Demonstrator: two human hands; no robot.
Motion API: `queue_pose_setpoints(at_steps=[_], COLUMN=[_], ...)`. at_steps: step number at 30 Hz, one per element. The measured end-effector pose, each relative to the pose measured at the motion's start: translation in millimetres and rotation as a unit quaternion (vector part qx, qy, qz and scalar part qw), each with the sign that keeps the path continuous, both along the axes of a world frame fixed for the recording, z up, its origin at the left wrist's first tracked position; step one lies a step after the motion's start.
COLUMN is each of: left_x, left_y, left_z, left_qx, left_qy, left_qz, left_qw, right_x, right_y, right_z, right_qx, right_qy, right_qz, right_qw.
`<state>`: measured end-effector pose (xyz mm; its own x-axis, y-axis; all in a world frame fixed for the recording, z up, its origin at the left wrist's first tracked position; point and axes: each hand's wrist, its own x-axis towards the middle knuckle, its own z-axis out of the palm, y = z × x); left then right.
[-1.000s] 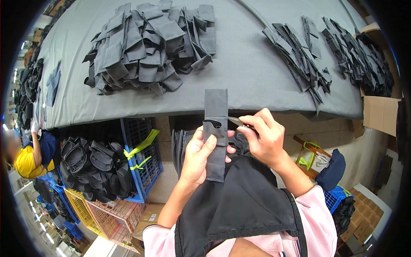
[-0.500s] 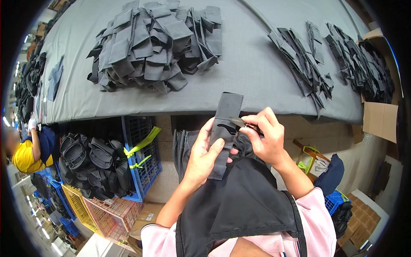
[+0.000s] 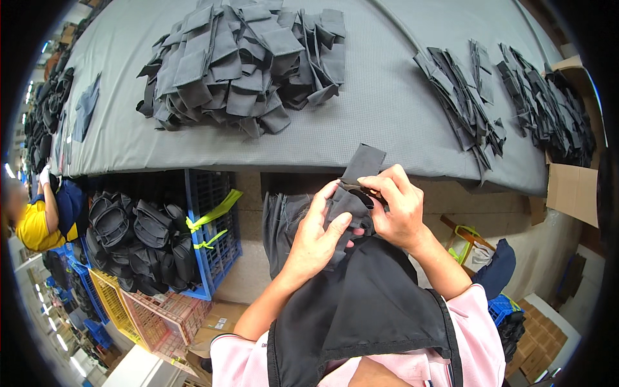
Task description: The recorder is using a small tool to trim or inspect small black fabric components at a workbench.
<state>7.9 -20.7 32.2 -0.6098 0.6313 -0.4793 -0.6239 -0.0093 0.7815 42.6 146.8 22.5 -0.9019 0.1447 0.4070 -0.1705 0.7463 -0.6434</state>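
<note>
My left hand [image 3: 315,240] is closed around a dark grey fabric strip [image 3: 365,162], thumb on top and fingers underneath. The strip's far end sticks out toward the table edge, and its middle is folded and bunched. At that fold my right hand [image 3: 401,211] is pinched, with thumb and forefinger close to the cloth. A small bladed tool [image 3: 349,183] shows only as a thin tip at the right fingers; its handle is hidden. Below the hands, more dark grey cloth [image 3: 278,222] hangs between my body and the table.
A grey-covered table [image 3: 258,151] bears a large heap of fabric pieces [image 3: 238,71] and narrower stacks [image 3: 461,97] at right. Black bags [image 3: 145,238] fill a space beside a blue crate [image 3: 209,248]. A cardboard box [image 3: 570,193] stands right. A co-worker in yellow [image 3: 39,227] is far left.
The strip has gone from lying straight to folded and bunched, its far end tilting right. My right fingers have moved left onto the fold, and the blade is now mostly covered.
</note>
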Motion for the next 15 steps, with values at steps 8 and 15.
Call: queue_pose_setpoints(at_steps=[8, 15], left_x=[3.9, 1.8], left_y=[-0.2, 0.4], left_z=[-0.4, -4.9], left_qx=[-0.005, 0.017], left_qy=[0.023, 0.022], left_qz=[0.009, 0.030], left_qw=[1.000, 0.999], right_x=[2.8, 1.1], right_y=[-4.6, -7.8], right_z=[-1.9, 1.0], right_qx=[0.051, -0.089], right_qy=[0.026, 0.028], right_qz=[-0.012, -0.044], right_qw=[0.998, 0.995])
